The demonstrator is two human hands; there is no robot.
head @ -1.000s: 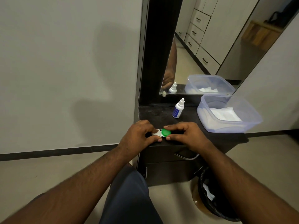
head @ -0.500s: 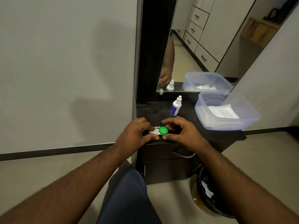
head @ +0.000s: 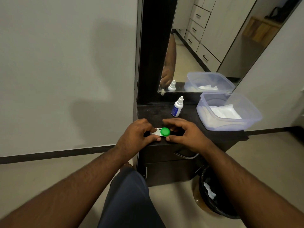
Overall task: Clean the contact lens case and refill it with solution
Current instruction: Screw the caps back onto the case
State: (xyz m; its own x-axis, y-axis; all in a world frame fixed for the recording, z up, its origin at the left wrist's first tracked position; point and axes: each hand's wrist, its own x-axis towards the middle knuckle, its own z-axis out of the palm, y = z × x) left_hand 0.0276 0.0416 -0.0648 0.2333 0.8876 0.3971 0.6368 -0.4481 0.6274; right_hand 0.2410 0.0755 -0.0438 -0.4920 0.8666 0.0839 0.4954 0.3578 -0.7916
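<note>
1. Where the dark trouser leg [head: 130,201] fills the bottom of the view, a black-lined waste bin [head: 213,193] stands on the floor to its right, with white paper inside.
2. At the front edge of the dark cabinet top [head: 218,139], the contact lens case [head: 160,132] lies flat, its green cap [head: 165,131] on the right side.
3. Curled fingers and thumb of the left hand [head: 136,137] pinch the white left end of the case.
4. Fingers of the right hand [head: 185,134] arch over the space beside the green cap, the thumb tip resting at the case's near edge; I cannot tell whether they grip it.
5. Behind the hands a small white solution bottle [head: 176,107] stands upright.
6. Right of the bottle sits a clear plastic tub [head: 230,124] holding white tissue.
7. Against the wall a mirror [head: 213,38] reflects the bottle, tub and drawers.
</note>
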